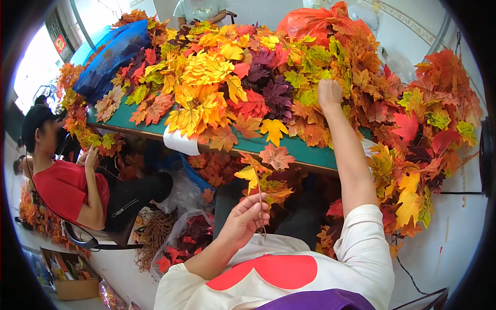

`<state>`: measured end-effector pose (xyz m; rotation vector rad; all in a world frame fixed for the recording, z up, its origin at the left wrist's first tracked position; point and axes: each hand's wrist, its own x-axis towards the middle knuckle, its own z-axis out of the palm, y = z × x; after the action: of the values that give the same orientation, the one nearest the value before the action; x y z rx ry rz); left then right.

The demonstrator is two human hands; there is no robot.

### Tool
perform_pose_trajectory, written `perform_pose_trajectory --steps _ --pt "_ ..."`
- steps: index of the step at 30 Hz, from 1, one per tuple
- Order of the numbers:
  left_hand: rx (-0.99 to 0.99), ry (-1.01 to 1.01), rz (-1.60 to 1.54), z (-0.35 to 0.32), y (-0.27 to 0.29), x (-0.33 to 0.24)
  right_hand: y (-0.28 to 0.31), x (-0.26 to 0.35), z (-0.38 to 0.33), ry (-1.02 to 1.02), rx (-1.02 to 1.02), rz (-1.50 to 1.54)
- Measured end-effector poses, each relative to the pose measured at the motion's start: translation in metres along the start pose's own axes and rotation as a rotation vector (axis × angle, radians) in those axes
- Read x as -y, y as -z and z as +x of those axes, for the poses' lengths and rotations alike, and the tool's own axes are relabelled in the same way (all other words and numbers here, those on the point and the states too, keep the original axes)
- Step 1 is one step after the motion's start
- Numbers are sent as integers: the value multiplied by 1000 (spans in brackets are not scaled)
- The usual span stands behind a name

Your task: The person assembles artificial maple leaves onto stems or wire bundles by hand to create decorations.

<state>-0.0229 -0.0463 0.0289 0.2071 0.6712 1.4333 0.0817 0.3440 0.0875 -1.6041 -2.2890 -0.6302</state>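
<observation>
Close to my body, my left hand (250, 213) pinches a thin brown stem (260, 192) between thumb and fingers. Orange and yellow artificial maple leaves (277, 157) fan out at its upper end. My right arm reaches far over the green table (310, 153). There my right hand (329, 94) is closed in a fist among heaped artificial leaves (310, 70), yellow-green and orange around it. Its fingertips face away, so I cannot make out what they hold. Bright yellow-orange leaves (206, 70) and dark purple ones (278, 95) lie to the left of it.
A blue plastic bag (111, 59) and a red one (323, 21) stand on the leaf pile. More leaves hang over the right end (408, 196). At left sits a person in red (70, 188); another (199, 10) is across the table. A clear bag of red leaves (188, 235) is beside me.
</observation>
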Motion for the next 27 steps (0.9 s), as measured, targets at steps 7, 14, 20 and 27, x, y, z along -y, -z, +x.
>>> perform_pose_trajectory --steps 7,14,20,27 --pt "57 29 3 4 -2 3 -23 -18 2 -7 20 111" --pt "-1 34 -21 -2 0 1 -18 -52 -9 -116 -303 785" --pt "-5 34 -27 2 -3 4 25 -55 -24 -236 -320 1071" --pt "-10 -48 -47 26 -8 -6 79 -35 -87 92 -155 1739"
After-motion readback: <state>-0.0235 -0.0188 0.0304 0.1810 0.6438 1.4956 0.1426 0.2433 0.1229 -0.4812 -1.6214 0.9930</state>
